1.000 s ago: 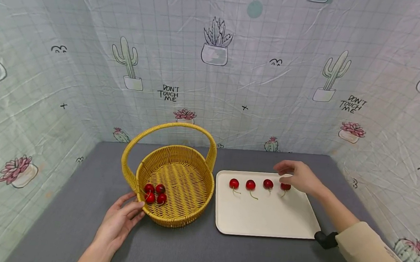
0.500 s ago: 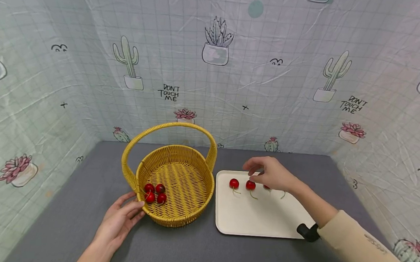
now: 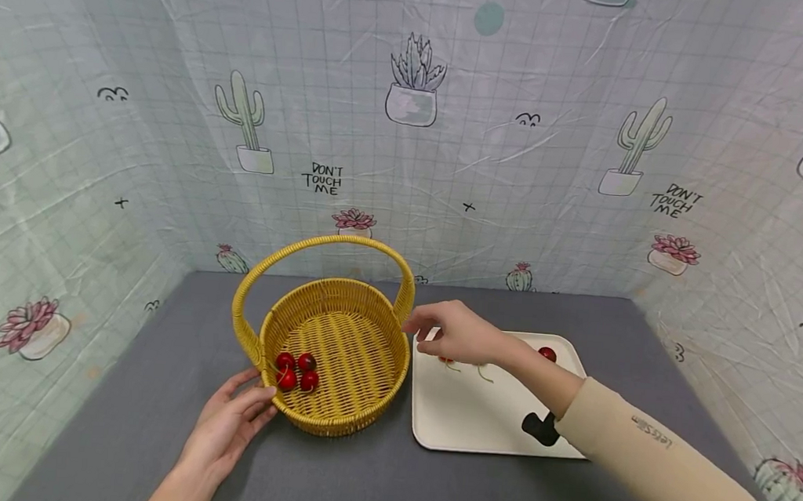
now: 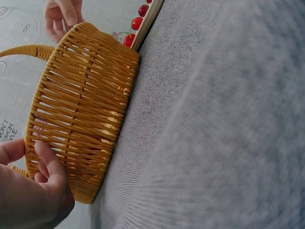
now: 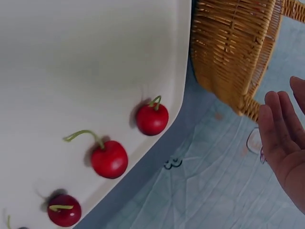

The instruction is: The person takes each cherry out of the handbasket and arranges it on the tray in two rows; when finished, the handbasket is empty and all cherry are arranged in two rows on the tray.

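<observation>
My left hand (image 3: 221, 429) grips the near left rim of a yellow wicker basket (image 3: 364, 362), with the thumb over the rim and fingers along its outer wall. Several red cherries (image 3: 309, 381) lie together inside, at the left. My right hand (image 3: 462, 332) is beside the basket's right side, over the far left corner of a white tray (image 3: 473, 425). Its fingers are slightly bent and apart, holding nothing. Along the tray's far edge, stemmed cherries (image 5: 110, 160) sit in a row. In the head view the hand and forearm mostly hide them, except the rightmost cherry (image 3: 547, 354).
A tall hooped handle (image 3: 324, 240) rises over the basket. Grey cloth (image 3: 327, 480) covers the table, and a patterned curtain (image 3: 482, 131) surrounds it at the back and sides. A black wrist mount (image 3: 541, 428) hangs under my right sleeve, over the tray.
My right hand has swept left above the row of cherries, from the tray's far right to the basket's right side. My left hand and the basket have stayed put.
</observation>
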Available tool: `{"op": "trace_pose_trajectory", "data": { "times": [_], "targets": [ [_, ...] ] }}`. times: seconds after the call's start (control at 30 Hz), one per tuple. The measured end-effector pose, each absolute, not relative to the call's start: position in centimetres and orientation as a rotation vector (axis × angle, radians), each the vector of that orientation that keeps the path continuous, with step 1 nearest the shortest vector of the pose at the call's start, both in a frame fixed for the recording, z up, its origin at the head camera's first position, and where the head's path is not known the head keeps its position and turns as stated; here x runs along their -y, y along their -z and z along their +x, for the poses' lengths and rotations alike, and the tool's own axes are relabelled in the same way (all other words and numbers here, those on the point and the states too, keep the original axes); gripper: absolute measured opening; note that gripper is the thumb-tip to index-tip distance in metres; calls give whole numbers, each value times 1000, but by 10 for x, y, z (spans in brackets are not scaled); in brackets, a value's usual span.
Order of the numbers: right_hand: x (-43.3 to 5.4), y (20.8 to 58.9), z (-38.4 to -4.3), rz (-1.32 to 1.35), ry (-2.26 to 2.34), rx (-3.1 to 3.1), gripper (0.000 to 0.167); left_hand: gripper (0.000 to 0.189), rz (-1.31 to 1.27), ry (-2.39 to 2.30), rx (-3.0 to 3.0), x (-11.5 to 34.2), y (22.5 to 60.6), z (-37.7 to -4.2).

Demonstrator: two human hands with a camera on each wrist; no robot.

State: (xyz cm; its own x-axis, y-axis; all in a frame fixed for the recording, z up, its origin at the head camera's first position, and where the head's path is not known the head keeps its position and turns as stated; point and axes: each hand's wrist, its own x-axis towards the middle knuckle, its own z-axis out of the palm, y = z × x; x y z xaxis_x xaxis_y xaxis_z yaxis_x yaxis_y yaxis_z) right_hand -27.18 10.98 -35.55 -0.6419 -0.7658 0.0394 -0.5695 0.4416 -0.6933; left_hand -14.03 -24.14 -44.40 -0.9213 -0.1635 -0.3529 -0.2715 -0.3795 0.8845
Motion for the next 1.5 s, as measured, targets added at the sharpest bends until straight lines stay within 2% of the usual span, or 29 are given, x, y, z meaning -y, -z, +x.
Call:
{"op": "trace_pose_trajectory", "data": {
  "times": [0.57,1.0,1.5],
  "targets": [
    [-27,384,-272,-1403,805,-2285,30,72,-618,-2461,-1730,243,444,-136],
    [13,413,-269,-1290,888,-2314,25,74,-598,-2450,-1741,239,444,-141],
    [45,426,-257,-1168,913,-2457,18,74,-604,-2455,-1723,241,447,-140]
  ]
}}
